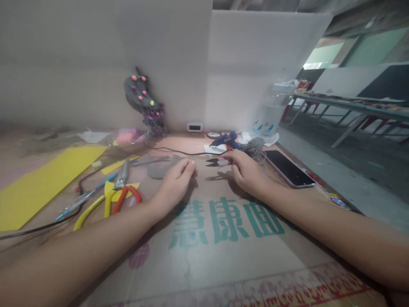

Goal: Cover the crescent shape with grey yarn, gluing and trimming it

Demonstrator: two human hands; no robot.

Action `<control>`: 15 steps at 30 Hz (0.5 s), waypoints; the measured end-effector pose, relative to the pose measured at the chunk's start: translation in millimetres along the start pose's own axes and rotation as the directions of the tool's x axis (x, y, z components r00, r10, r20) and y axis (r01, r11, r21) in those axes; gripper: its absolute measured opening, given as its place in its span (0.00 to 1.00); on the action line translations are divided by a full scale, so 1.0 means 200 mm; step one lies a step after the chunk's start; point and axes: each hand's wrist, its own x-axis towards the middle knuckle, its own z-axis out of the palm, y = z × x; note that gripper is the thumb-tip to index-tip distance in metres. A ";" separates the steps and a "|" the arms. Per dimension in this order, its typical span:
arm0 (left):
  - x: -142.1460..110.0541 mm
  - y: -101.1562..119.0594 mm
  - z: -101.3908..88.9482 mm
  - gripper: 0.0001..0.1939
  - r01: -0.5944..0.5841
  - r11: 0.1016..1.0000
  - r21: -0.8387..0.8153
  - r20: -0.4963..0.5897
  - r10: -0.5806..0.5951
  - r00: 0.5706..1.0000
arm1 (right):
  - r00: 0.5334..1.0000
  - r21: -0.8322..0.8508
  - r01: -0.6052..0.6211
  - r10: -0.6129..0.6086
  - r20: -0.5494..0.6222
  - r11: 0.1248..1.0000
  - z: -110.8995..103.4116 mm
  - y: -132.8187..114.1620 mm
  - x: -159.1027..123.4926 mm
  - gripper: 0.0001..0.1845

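My right hand (pixel 247 170) is closed around a pair of thread snips (pixel 218 162), whose dark pointed blades are apart and face left above the table. Opposite them, my left hand (pixel 179 177) has its thumb and fingers pressed together. Anything in that pinch is hidden or too small to make out. A grey flat piece (pixel 159 169) lies just behind the left hand, partly covered by it. Beyond the right hand sit a blue glue gun (pixel 227 139) and a ball of grey yarn (pixel 254 148).
Scissors with red and yellow handles (pixel 119 183), a blue pen (pixel 87 197) and a yellow sheet (pixel 51 183) lie left. On the right are a phone (pixel 289 169) and a plastic jug (pixel 266 113). A grey crescent ornament (pixel 137 91) hangs behind; a small clock (pixel 194 127) stands near the wall.
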 end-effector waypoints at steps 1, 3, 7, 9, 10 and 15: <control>-0.01 0.01 0.00 0.17 -0.008 1.000 0.020 0.002 0.008 1.000 | 1.000 0.006 -0.001 0.001 0.004 1.000 0.00 0.00 0.00 0.21; -0.06 0.06 0.00 0.16 -0.050 0.998 0.049 0.017 0.050 0.999 | 1.000 0.015 -0.010 0.010 0.003 1.000 0.01 0.00 0.00 0.21; -0.20 0.17 0.03 0.09 -0.423 0.901 -0.092 0.281 0.431 0.857 | 0.998 0.041 -0.056 0.058 -0.034 0.998 0.03 0.01 0.00 0.20; -0.23 0.21 0.04 0.19 -0.470 0.877 -0.096 0.322 0.474 0.819 | 0.996 0.053 -0.081 0.084 -0.037 0.995 0.04 0.03 0.00 0.20; -0.23 0.22 0.03 0.19 -0.470 0.882 -0.043 0.342 0.455 0.822 | 0.995 0.054 -0.095 0.097 -0.028 0.994 0.04 0.03 0.00 0.20; -0.04 0.21 -0.15 0.10 -0.290 0.868 0.403 0.334 0.155 0.930 | 0.983 0.016 -0.156 0.154 0.097 0.988 0.06 0.05 0.01 0.19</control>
